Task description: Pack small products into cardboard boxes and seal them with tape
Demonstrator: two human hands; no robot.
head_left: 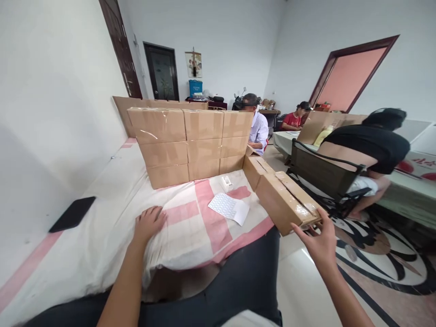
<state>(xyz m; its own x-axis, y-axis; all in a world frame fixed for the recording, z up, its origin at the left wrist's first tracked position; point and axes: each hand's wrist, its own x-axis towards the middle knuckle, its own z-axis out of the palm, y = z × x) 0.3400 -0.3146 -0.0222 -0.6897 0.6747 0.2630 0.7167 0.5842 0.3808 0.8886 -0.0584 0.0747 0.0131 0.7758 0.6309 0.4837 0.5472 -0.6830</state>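
Note:
My left hand [150, 221] lies palm down on the pink-and-white cloth [184, 231], holding nothing. With thumb and fingers spread across its near end, my right hand [318, 236] grips a long taped cardboard box [279, 202], which juts past the table's right edge. Another cardboard box [255, 168] adjoins its far end. Between my hands, a sheet of light-blue stickers [225, 208] rests on the cloth, partly bare white at its right. Just behind it sits a small white plastic piece [226, 183], too small to make out clearly.
Stacked taped cardboard boxes [204, 147] form a wall along the table's back. A black phone-like slab [72, 214] lies at far left. Beyond the boxes sits a person in a light shirt [259, 129]; at right, a person in black [371, 145] bends forward on a chair [320, 172].

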